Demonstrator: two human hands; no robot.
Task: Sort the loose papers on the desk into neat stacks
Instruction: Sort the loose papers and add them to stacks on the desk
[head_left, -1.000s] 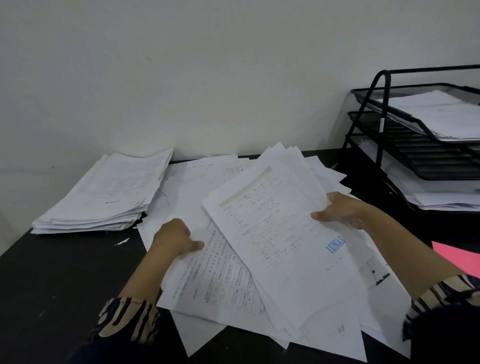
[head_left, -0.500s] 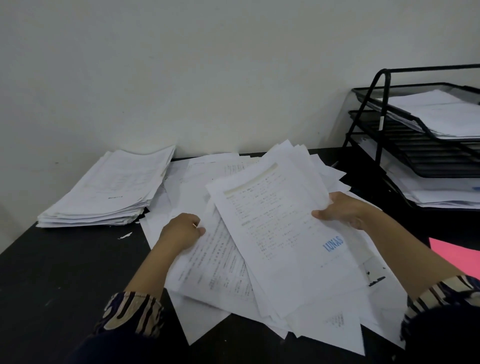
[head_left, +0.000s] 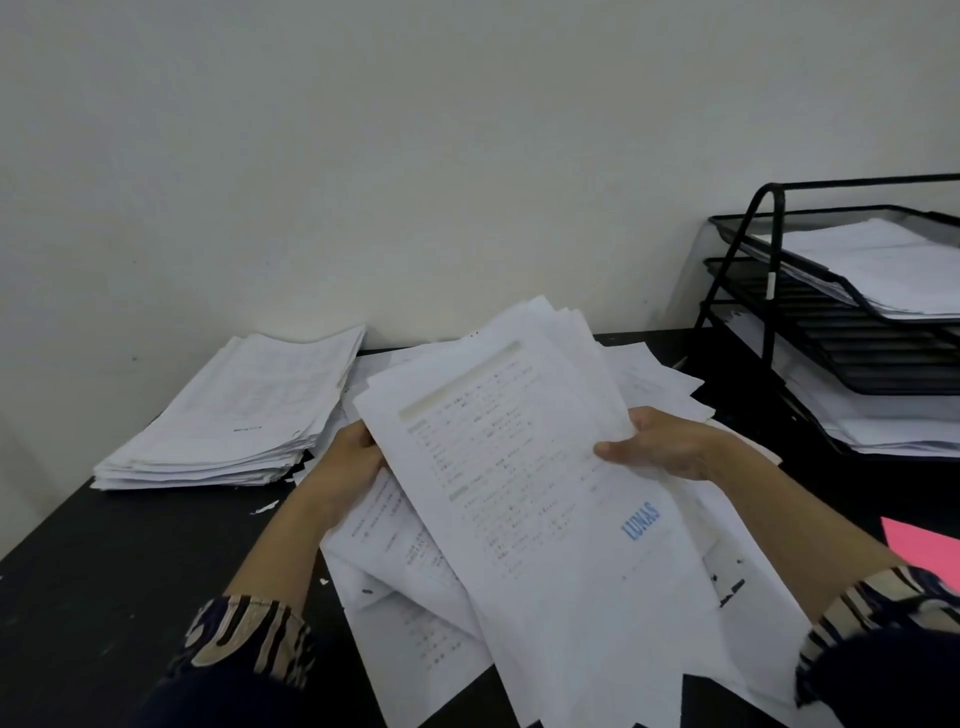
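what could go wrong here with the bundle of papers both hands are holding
The bundle is fanned and uneven, gripped only at its side edges by the left hand and right hand; inner sheets could slip out. Its lower end overlaps the loose papers on the desk and may drag them toward the near edge. The stack at left is slightly skewed.

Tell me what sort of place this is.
Probably an office desk. A black wire paper tray with several tiers holds sheets, a stack of papers sits by the wall, and both hands hold printed sheets, one stamped "LUNAS".
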